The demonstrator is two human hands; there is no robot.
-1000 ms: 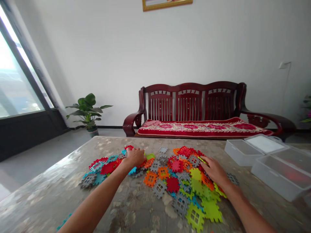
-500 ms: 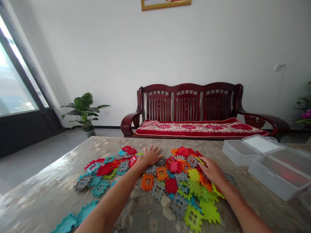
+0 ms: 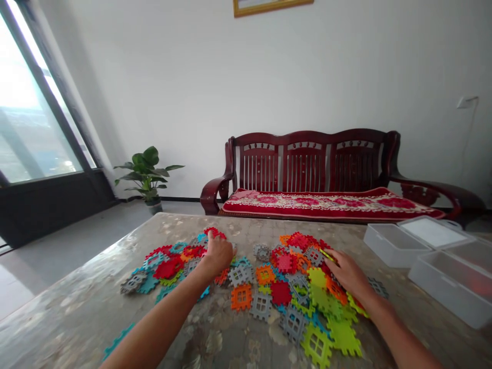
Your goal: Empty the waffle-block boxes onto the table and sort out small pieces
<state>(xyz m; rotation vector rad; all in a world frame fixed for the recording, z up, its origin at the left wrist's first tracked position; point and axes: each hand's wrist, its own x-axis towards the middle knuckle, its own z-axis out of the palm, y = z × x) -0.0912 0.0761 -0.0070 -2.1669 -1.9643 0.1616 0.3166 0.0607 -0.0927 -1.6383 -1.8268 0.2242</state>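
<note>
The left hand [image 3: 219,253] is resting curled on the tile pile [image 3: 280,293], grip unclear. The right hand [image 3: 348,272] is pinching a green tile [image 3: 327,254] at its eleven o'clock.

Daylight pours from the tall glass window [image 3: 34,118], badly overexposed (nearly white). Nearest that window the glossy marbled tabletop [image 3: 96,307] shows sheen; the bright plastic interlocking tiles [image 3: 280,293] look sharp, softly shadowed. The window's frame bows with wide-angle distortion.
</note>
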